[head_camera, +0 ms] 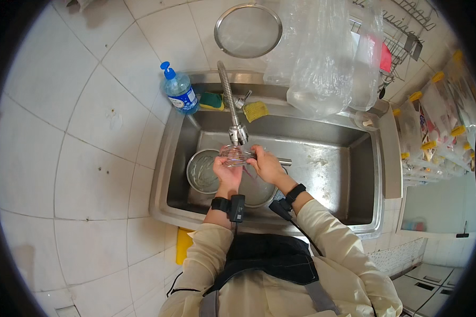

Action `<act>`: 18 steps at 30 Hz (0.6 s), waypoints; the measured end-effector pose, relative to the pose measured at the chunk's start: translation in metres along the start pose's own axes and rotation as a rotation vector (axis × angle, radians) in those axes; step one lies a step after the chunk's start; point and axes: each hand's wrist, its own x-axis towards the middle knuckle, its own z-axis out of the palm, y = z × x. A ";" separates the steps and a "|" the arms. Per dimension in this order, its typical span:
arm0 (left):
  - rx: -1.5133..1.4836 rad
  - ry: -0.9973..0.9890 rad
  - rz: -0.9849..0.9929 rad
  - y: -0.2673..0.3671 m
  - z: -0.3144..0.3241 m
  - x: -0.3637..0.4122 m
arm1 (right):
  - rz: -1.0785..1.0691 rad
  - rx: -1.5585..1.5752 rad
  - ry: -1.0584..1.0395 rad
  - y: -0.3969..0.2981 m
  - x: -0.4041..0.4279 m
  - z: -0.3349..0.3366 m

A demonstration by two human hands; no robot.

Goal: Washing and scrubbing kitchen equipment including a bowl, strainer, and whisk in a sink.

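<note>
A wire balloon whisk [238, 156] lies level between my hands, just below the head of a flexible metal faucet [238, 134]. My left hand [228, 171] cups the looped wires from underneath. The fingers of my right hand [267, 164] grip the whisk near the start of its metal handle, whose end sticks out to the right. Beneath my hands, a round metal bowl [203, 171] stands at the sink's left, and a second round vessel [258, 192] is partly hidden by my right hand and wrist. Whether water is running cannot be told.
The stainless steel sink [321, 158] surrounds the bowls. On its back ledge are a blue pump bottle [182, 95], a green and yellow sponge [212, 101] and a yellow scouring pad [256, 111]. A round sieve [248, 31] and plastic bags [319, 59] hang behind.
</note>
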 end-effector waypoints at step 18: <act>0.525 -0.089 -0.410 0.057 0.024 -0.028 | -0.563 -0.292 0.254 -0.020 -0.009 -0.015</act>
